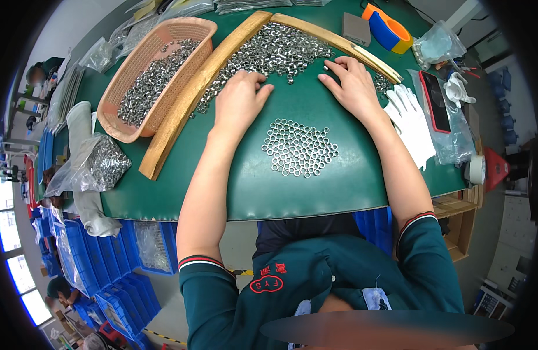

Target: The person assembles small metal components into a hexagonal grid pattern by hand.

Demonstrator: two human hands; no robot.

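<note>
Small shiny metal rings lie in a heap (274, 49) at the far middle of a green table. At the heap's near left edge rests my left hand (238, 100), its fingers bent among the rings and its thumb apart from them. My right hand (353, 84) is at the heap's right edge, thumb and fingers apart. One loose ring shows near its fingertips; whether they touch it I cannot tell. Between my forearms, a flat single-layer patch of rings (299, 148) lies with the holes facing up.
Two wooden strips (187, 111) (333, 42) meet behind the heap. A pink basket (114, 108) of rings stands left, beside a bag of metal parts (108, 160). To the right are a white glove (410, 125), a red-edged phone (434, 102) and a blue-orange tape dispenser (386, 29).
</note>
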